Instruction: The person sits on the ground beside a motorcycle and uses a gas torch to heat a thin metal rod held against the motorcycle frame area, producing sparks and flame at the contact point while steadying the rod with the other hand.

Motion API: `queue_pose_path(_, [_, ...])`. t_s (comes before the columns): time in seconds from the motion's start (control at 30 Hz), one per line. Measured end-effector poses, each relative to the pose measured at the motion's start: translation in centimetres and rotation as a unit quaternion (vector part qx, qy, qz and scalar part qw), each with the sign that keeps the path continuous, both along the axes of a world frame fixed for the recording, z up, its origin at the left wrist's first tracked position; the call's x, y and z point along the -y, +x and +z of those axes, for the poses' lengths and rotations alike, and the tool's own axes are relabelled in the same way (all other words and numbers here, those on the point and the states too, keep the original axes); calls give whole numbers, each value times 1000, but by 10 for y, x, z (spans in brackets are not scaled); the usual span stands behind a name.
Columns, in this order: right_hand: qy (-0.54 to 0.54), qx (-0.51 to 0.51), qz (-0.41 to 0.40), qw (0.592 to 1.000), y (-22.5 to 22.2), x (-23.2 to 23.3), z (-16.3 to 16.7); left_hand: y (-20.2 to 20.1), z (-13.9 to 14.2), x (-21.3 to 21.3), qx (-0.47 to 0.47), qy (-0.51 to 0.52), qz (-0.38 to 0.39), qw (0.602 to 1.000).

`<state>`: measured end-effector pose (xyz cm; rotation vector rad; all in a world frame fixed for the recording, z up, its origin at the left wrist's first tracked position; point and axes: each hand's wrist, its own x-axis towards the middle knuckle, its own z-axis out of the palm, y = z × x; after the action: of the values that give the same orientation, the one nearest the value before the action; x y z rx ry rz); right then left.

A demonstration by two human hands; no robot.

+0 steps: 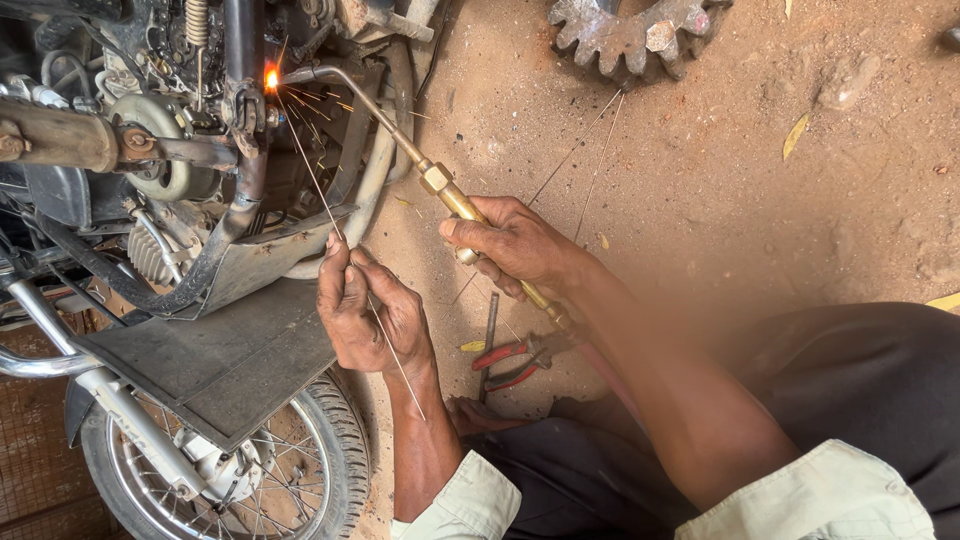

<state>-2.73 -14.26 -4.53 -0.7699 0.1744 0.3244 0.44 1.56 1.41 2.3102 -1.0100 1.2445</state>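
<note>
Right hand: the right hand [512, 245] is wrapped shut around the brass handle of a gas torch [440, 185], fingers curled under it and thumb on top.
Torch: its bent metal neck runs up and left from the hand to a tip at the motorcycle frame [245, 150], where a bright orange flame [271, 78] burns and throws sparks.
Left hand: the left hand [365, 310] pinches a thin filler rod [315, 185] between thumb and fingertips, the other fingers folded in loosely.
Rod: it slants from below the left wrist up to the glowing spot, its top end meeting the flame.
Motorcycle: it fills the left of the view, with a spoked wheel [240, 470] at the bottom and a dark flat panel [220, 350] just beside the left hand.
Ground: red-handled pliers [510, 362] lie on the sandy dirt [760, 180] between the two forearms; a rusty gear [630, 30] lies at the top, well apart from the hands.
</note>
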Motion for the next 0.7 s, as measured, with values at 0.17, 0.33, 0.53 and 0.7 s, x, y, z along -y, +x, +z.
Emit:
queue_pose_path(0.17, [15,14,-7,1000,-2,-1,-1,-2,0,0,-6,-1,-3,1000])
queue_pose_path(0.33, [2,6,-4,1000,-1,1,0,0,-1,0,-1,-6,-7,1000])
queue_pose_path(0.53, [7,9,-17,1000,-1,1,1,2,-1,-1,-2,4,-3,1000])
queue_pose_path(0.7, [10,5,-11,1000,-1,0,0,3,-2,0,-3,4,3,1000])
